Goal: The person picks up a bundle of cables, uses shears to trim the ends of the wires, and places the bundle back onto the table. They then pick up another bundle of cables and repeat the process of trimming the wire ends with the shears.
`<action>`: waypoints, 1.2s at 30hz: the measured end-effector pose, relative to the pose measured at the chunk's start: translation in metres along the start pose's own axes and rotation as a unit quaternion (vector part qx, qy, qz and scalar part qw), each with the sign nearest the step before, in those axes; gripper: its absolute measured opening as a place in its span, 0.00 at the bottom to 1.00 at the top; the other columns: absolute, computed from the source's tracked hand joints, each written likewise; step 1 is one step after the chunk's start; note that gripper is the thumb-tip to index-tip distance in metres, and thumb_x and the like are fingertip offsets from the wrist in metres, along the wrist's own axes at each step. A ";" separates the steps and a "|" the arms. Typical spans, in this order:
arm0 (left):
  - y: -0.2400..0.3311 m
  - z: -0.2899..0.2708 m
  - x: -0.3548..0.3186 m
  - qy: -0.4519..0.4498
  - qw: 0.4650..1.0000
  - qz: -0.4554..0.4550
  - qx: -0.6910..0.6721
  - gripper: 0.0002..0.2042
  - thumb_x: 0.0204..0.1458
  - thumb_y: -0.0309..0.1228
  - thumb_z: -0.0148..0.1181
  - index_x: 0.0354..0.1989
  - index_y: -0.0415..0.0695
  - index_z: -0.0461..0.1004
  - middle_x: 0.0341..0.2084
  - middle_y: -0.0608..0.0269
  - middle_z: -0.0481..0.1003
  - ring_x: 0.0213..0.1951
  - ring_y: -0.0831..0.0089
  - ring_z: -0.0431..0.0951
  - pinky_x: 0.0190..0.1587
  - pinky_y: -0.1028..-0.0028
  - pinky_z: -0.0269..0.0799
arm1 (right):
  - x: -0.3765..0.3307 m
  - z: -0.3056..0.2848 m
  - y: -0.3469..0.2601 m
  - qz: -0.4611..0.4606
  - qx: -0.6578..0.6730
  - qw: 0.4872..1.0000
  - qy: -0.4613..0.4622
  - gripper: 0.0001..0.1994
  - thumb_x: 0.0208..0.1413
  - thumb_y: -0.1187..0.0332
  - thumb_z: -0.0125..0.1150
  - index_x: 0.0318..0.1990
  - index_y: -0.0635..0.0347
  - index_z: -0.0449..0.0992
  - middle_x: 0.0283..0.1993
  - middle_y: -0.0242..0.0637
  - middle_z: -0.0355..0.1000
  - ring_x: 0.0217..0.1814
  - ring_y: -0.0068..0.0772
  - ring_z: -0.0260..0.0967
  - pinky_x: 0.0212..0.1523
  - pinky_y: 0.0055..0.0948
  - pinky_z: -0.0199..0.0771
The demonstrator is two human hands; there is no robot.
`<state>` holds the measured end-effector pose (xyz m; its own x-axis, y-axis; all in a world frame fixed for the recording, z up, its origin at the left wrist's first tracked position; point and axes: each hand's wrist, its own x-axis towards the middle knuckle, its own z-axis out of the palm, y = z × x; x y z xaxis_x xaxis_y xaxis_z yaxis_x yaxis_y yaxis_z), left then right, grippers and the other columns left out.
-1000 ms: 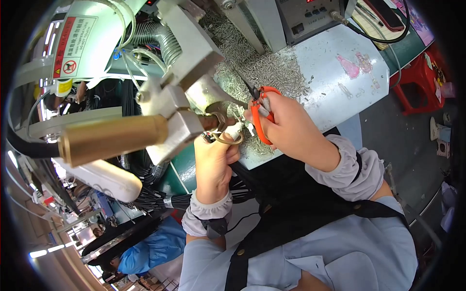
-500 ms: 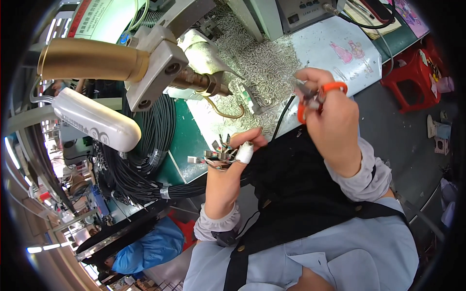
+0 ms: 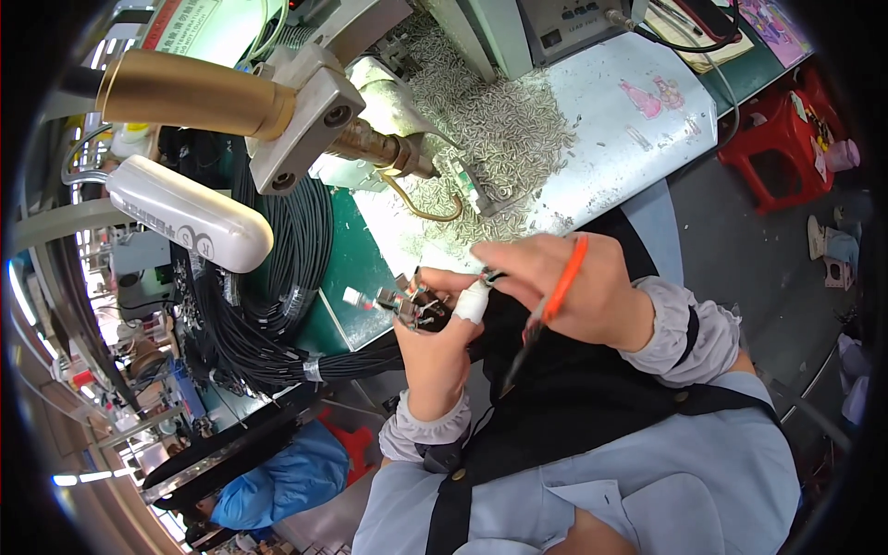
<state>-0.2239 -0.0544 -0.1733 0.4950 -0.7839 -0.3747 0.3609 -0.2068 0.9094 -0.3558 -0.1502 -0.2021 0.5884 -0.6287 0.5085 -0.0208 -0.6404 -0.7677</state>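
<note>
My left hand (image 3: 433, 356), its thumb wrapped in white tape, is closed on a bundle of cable ends with small metal connectors (image 3: 407, 303) and thin coloured wires. My right hand (image 3: 587, 287) has come up against the left thumb. Its thumb and forefinger meet at the fine wires (image 3: 488, 275) beside the taped thumb. That same hand keeps hold of orange-handled scissors (image 3: 562, 282), their dark blades pointing down toward my black apron. Between the pinching fingers, the exact wire is too small to make out.
A soldering station with a gold-coloured barrel (image 3: 194, 92) and metal clamp stands over a heap of small metal pieces (image 3: 518, 129). A white lamp (image 3: 190, 213) hangs left. Coiled black cables (image 3: 296, 240) lie on the green table. A red stool (image 3: 782, 153) stands right; someone in blue (image 3: 287, 481) sits lower left.
My right hand has come down and left from its raised place to the left hand, bringing the scissors. The blades now point downward, and the fingertips have met the wires.
</note>
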 end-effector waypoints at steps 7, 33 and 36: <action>-0.005 0.011 -0.002 0.033 0.975 0.182 0.121 0.09 0.38 0.15 0.58 0.30 0.36 0.68 0.21 0.69 0.67 0.23 0.84 0.64 0.27 0.85 0.59 | -0.004 0.011 0.007 -0.079 0.022 0.996 0.044 0.10 0.41 0.74 0.62 0.34 0.61 0.71 0.23 0.36 0.70 0.19 0.29 0.68 0.18 0.21 0.64; -0.009 0.002 -0.003 0.036 0.985 0.157 0.060 0.07 0.42 0.17 0.57 0.31 0.35 0.69 0.25 0.63 0.69 0.28 0.81 0.69 0.34 0.81 0.64 | -0.004 0.000 -0.009 0.208 0.164 0.964 -0.029 0.07 0.45 0.76 0.59 0.33 0.62 0.70 0.26 0.33 0.68 0.20 0.18 0.66 0.17 0.17 0.62; -0.007 0.007 -0.005 0.025 0.981 0.174 0.084 0.08 0.41 0.16 0.56 0.32 0.35 0.69 0.26 0.63 0.69 0.29 0.80 0.69 0.34 0.82 0.64 | -0.002 -0.002 -0.004 0.075 0.012 0.997 0.003 0.08 0.43 0.76 0.61 0.33 0.60 0.71 0.25 0.32 0.68 0.20 0.17 0.66 0.16 0.17 0.61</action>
<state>-0.2345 -0.0530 -0.1761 0.6053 -0.7950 -0.0404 0.0299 -0.0280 0.9992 -0.3585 -0.1472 -0.1992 0.5759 -0.7188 0.3894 -0.0895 -0.5289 -0.8440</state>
